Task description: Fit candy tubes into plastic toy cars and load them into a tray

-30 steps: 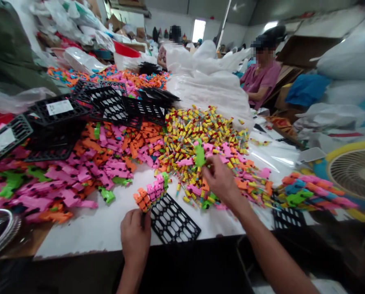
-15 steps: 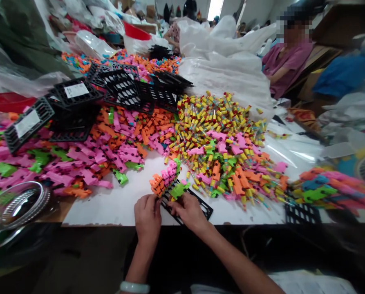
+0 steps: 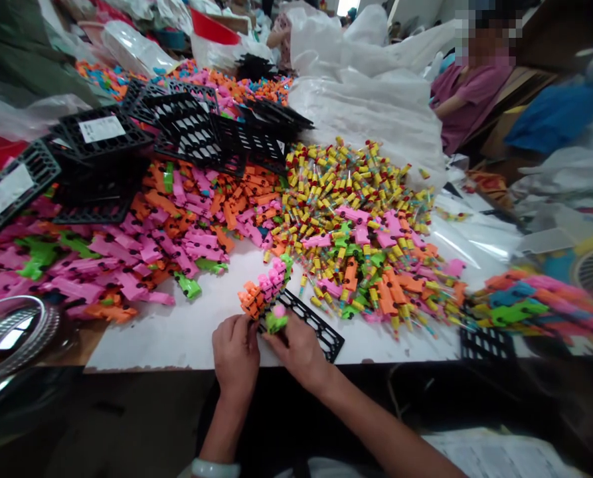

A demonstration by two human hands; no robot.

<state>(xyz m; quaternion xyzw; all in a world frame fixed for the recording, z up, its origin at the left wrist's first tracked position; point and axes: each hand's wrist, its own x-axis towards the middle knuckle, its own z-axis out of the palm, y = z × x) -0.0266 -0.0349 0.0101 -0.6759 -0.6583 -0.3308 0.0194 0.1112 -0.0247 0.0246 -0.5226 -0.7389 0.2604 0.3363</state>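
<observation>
A black slotted tray (image 3: 321,326) lies on the white table sheet near its front edge. Orange toy pieces (image 3: 250,300) and pink toy pieces (image 3: 272,281) stand in rows on the tray's left part. My left hand (image 3: 235,352) is closed on the tray's near left corner, beside the orange pieces. My right hand (image 3: 301,348) is over the tray, its fingers closed round a green toy piece (image 3: 276,320); a small pink part shows at its top.
Loose pink, orange and green toys (image 3: 121,259) cover the left. Yellow capped tubes (image 3: 346,192) are heaped at centre right. Stacked black trays (image 3: 186,129) lie behind. A clear round container (image 3: 14,332) is at the left edge. A person in pink (image 3: 470,99) is back right.
My right hand has moved slightly left and turned, bringing the green piece closer to the orange pieces. The whole view has shifted a little.
</observation>
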